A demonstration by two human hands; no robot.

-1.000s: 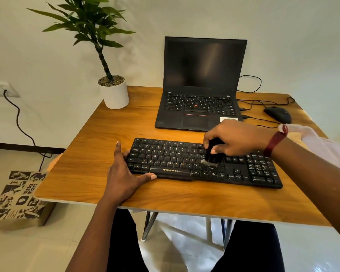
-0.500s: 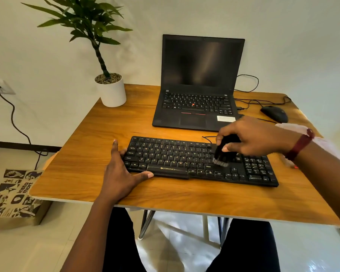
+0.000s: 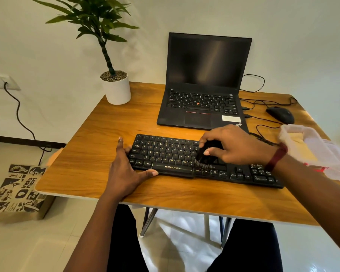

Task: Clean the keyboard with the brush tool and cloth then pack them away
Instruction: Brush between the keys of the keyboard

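Head: brush (image 3: 204, 160) within grip of right hand (image 3: 236, 147)

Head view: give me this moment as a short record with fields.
keyboard: black, flat on the wooden table, in front of the laptop
brush: black, bristles down on the keys near the middle
right hand: grips the brush
left hand: flat on the table, braced at the keyboard's left end
table's right side: pale translucent bag, mouse behind it
back left: potted plant
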